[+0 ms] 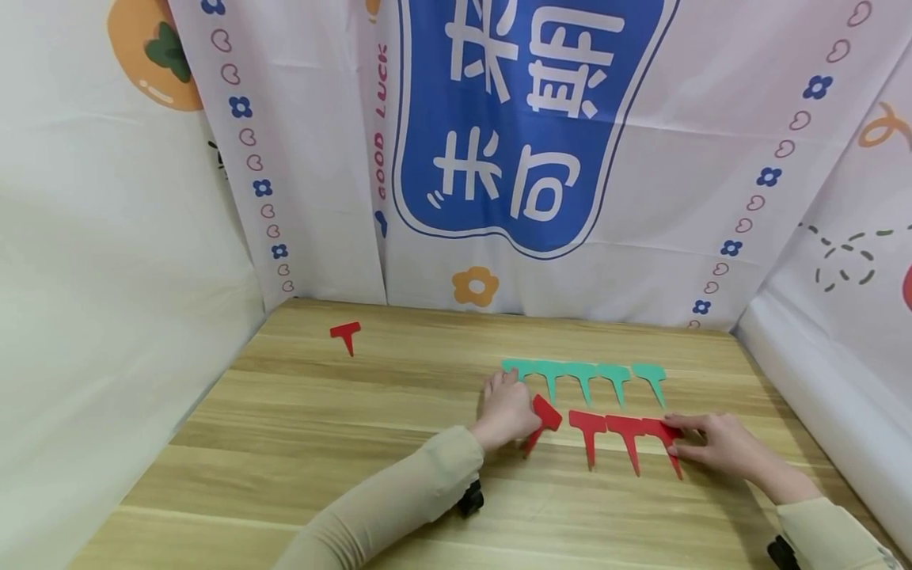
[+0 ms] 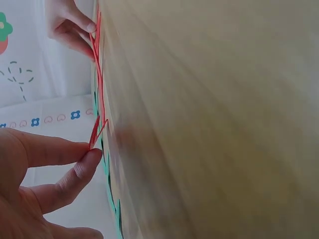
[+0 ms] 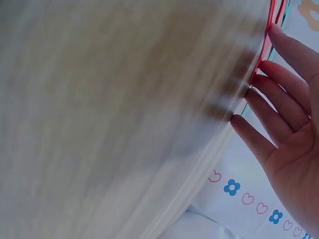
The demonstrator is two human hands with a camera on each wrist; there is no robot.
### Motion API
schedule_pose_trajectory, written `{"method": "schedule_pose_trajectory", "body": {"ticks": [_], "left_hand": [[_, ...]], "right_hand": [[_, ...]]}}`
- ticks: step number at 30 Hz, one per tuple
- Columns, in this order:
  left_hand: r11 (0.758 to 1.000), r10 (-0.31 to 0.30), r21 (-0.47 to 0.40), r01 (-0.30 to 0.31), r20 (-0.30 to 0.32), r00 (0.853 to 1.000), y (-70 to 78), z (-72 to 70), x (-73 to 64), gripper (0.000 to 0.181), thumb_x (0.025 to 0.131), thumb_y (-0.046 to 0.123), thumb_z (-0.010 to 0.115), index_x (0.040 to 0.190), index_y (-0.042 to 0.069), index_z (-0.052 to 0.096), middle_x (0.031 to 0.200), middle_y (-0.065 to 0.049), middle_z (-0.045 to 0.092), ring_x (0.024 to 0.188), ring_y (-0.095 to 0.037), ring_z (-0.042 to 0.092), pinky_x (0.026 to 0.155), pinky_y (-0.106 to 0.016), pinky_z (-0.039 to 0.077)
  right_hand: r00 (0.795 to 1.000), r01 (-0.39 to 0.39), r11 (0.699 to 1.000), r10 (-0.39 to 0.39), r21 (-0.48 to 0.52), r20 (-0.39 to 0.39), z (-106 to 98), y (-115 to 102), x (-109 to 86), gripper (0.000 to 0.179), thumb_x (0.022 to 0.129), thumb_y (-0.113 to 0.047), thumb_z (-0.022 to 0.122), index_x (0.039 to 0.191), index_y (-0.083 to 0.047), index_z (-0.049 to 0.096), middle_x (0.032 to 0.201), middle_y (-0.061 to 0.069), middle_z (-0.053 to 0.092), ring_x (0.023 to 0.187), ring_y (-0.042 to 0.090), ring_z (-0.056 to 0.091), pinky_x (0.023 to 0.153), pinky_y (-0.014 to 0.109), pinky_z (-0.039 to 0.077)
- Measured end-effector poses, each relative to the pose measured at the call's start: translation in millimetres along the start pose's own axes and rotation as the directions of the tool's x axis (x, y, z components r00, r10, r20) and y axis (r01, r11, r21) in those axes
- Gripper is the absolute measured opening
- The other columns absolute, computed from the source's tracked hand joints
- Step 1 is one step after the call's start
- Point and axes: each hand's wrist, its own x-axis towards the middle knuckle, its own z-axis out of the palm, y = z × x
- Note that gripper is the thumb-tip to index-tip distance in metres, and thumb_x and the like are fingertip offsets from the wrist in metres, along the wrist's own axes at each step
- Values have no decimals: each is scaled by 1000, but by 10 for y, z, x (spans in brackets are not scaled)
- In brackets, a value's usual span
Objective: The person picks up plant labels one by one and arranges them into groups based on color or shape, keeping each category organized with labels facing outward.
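My left hand [image 1: 507, 408] pinches a tilted red T-shaped plant label [image 1: 547, 413] between thumb and finger, just left of the red row; the left wrist view shows the same red label [image 2: 93, 133] edge-on at the fingertips. Three red labels [image 1: 587, 427] lie side by side with their stems toward me. My right hand [image 1: 720, 445] touches the right end of that row with fairly straight fingers [image 3: 281, 82], resting on the label and the table. Behind them runs a row of several green T-shaped labels [image 1: 583, 372], the leftmost partly covered by my left hand.
One more red label [image 1: 347, 336] lies alone near the back left of the wooden table [image 1: 285, 443]. A printed white cloth [image 1: 321, 174] hangs behind the table, with white sheets along both sides.
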Motion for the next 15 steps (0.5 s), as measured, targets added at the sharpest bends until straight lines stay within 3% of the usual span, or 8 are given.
{"method": "schedule_pose_trajectory", "body": {"ticks": [15], "left_hand": [[996, -36, 82, 36, -8, 999, 100, 68, 25, 29, 72, 14, 66, 46, 13, 55, 150, -12, 37, 137, -36, 26, 115, -56, 16]], "right_hand": [[1000, 11, 1000, -11, 16, -12, 11, 14, -3, 49, 76, -41, 76, 114, -12, 70, 111, 9, 71, 95, 27, 67, 78, 44, 54]]}}
